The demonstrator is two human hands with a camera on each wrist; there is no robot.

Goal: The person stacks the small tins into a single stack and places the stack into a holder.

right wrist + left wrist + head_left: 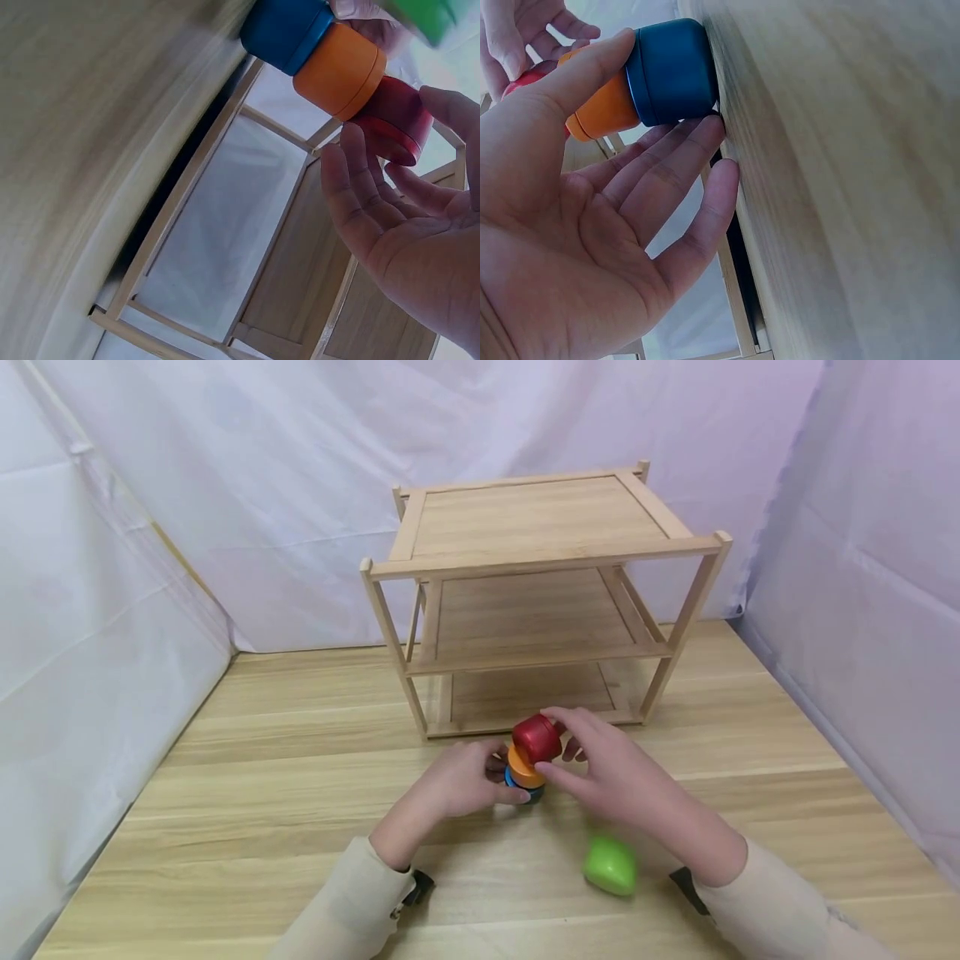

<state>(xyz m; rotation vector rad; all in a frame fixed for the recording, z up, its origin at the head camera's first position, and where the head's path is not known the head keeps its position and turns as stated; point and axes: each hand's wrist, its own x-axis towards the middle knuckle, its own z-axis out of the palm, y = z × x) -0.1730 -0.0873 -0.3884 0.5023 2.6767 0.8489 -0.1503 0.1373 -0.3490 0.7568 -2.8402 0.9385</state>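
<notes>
Three small round tins stand stacked in front of the wooden rack. At the bottom is a blue tin (676,71), upright on the table, with an orange tin (340,71) on it. A red tin (537,739) tops the stack, tilted a little in the head view. My left hand (468,779) steadies the stack low down, thumb and fingers around the blue tin, the thumb also lying along the orange one. My right hand (600,764) pinches the red tin between thumb and fingers. Nearer to me, below the right hand, lies a bright green rounded object (611,865).
A three-tier wooden rack (525,556) stands just behind the stack, its front bottom rail close to the hands. White cloth (247,485) hangs at the back and both sides of the wooden table (247,793).
</notes>
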